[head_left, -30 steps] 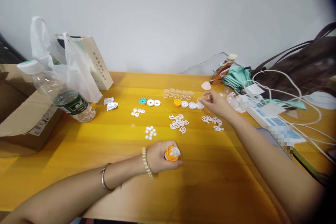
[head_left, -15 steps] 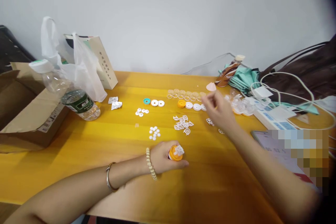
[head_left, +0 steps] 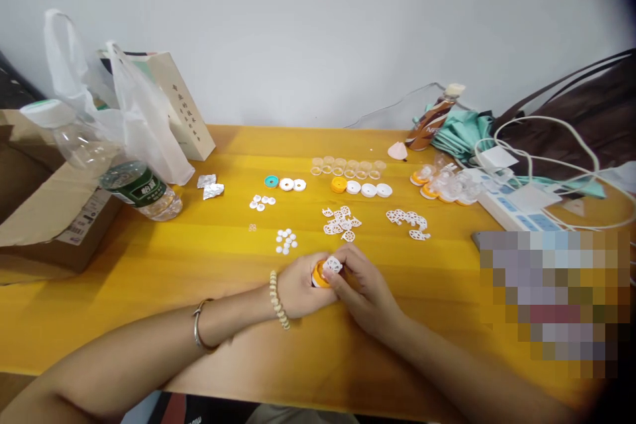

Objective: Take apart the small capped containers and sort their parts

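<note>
My left hand (head_left: 297, 289) grips a small orange round part (head_left: 318, 276) with a white lattice piece (head_left: 332, 265) on top, just above the yellow table (head_left: 199, 265). My right hand (head_left: 362, 288) has closed in on the same part from the right, its fingertips touching the white piece. Whether the right hand also carries a clear ring is hidden. Just beyond the hands lie white lattice pieces (head_left: 342, 222), a second cluster of them (head_left: 410, 222) and small white discs (head_left: 285, 241).
Farther back lie clear rings (head_left: 348, 167), orange and white caps (head_left: 361, 188), teal and white rings (head_left: 284, 183) and finished pieces (head_left: 444, 187). A water bottle (head_left: 119, 172), plastic bag (head_left: 124, 112) and cardboard box (head_left: 44, 212) stand left. A power strip (head_left: 517, 209), cables and brown bag (head_left: 571, 126) sit right.
My right hand has drawn back from the far row of clear rings and come down to the orange part held in my left hand. The left hand stayed put.
</note>
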Available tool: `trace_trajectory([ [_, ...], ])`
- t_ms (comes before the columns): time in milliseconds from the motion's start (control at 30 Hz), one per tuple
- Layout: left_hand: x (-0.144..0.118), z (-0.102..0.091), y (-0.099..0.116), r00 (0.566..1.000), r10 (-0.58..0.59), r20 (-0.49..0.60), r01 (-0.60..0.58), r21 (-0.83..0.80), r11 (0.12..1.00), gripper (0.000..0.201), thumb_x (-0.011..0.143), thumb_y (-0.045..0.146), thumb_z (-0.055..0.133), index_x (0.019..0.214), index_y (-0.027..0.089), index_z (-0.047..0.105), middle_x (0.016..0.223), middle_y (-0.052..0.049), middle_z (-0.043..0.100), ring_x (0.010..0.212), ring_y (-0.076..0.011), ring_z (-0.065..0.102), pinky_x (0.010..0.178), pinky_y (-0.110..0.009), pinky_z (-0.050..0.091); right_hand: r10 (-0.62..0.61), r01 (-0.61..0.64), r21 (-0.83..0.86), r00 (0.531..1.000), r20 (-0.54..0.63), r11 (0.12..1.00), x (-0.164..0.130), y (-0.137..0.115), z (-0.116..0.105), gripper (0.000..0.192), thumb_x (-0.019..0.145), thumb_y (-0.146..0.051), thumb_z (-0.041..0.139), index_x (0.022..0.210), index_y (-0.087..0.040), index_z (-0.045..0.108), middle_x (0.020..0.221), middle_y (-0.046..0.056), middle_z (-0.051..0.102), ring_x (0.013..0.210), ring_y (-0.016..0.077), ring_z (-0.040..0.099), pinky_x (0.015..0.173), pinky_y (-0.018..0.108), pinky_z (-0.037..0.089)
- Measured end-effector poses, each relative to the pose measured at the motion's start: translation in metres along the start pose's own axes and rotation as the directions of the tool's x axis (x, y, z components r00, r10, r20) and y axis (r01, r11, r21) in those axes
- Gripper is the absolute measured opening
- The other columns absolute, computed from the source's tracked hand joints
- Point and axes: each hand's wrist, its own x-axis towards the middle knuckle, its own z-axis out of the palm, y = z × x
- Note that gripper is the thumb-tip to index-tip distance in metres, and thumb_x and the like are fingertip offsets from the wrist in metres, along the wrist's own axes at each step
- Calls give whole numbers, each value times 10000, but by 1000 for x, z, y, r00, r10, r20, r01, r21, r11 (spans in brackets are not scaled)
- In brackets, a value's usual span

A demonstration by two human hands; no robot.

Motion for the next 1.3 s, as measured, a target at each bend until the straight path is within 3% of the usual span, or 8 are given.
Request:
trace_trajectory([
  [133, -6, 2, 3, 999, -35, 20, 32, 138, 990, 140, 697, 221, 580, 725, 161, 457, 623, 41, 463, 545, -80, 409, 529, -207, 364, 12, 1, 108, 992, -126, 994, -1, 2, -2, 140, 889, -241, 451, 764, -206, 504, 747, 6, 496, 701, 139, 480, 654, 258, 403],
  [267, -17, 9, 4, 985, 6, 174, -81, 430, 899, 205, 706, 320, 647, 727, 173, 505, 674, 28, 573, 613, -112, 510, 713, -288, 391, 131, -18, 257, 893, -430, 966, 7, 6, -15, 169, 908, -304, 431, 771, -213, 473, 707, -17, 469, 650, 120, 457, 635, 246, 400],
  [400, -23, 15, 5, 985, 21, 173, -117, 566, 816, 277, 696, 403, 666, 781, 187, 514, 746, -2, 597, 711, -162, 527, 718, -303, 384, 243, -142, 417, 949, -200, 898, 10, 8, -15, 172, 815, -350, 586, 765, -203, 510, 736, -3, 563, 699, 128, 541, 690, 260, 438],
  [533, -24, 14, 9, 988, 27, 151, -118, 638, 761, 279, 768, 401, 595, 909, 178, 503, 896, -50, 574, 821, -202, 499, 737, -331, 390, 343, -279, 565, 939, -8, 777, 9, 10, -9, 219, 742, -365, 668, 743, -203, 520, 697, -15, 593, 669, 124, 571, 665, 256, 457],
  [933, -23, 4, 4, 946, 215, 241, -323, 673, 665, 463, 736, 468, 614, 1099, 189, 539, 990, -85, 533, 864, -220, 478, 747, -353, 374, 423, -393, 543, 903, 76, 742, 10, 14, -21, 270, 729, -413, 659, 608, -174, 625, 566, -15, 603, 547, 101, 539, 583, 235, 450],
  [1100, -22, -3, 12, 913, 404, -54, -340, 444, 829, 111, 793, 241, 607, 745, 179, 529, 713, -12, 514, 698, -141, 473, 659, -279, 368, 415, -380, 532, 908, 59, 756, 8, 12, -21, 266, 688, -393, 700, 573, -175, 600, 533, -28, 576, 516, 93, 504, 544, 225, 425],
  [1200, -18, -2, 9, 917, 252, -309, -188, 221, 957, 137, 797, 211, 618, 870, 176, 507, 758, -13, 516, 709, -131, 495, 661, -267, 401, 390, -353, 506, 920, 36, 786, 6, 13, -20, 244, 656, -360, 732, 571, -177, 595, 548, -30, 575, 524, 94, 499, 533, 221, 418],
  [1300, -14, 0, 7, 936, 103, -335, -103, 20, 995, 226, 816, 228, 610, 1005, 164, 504, 836, -39, 579, 737, -130, 545, 675, -260, 440, 356, -314, 460, 935, -4, 830, 4, 15, -18, 200, 668, -328, 730, 603, -184, 608, 594, -24, 605, 564, 104, 532, 563, 223, 435],
])
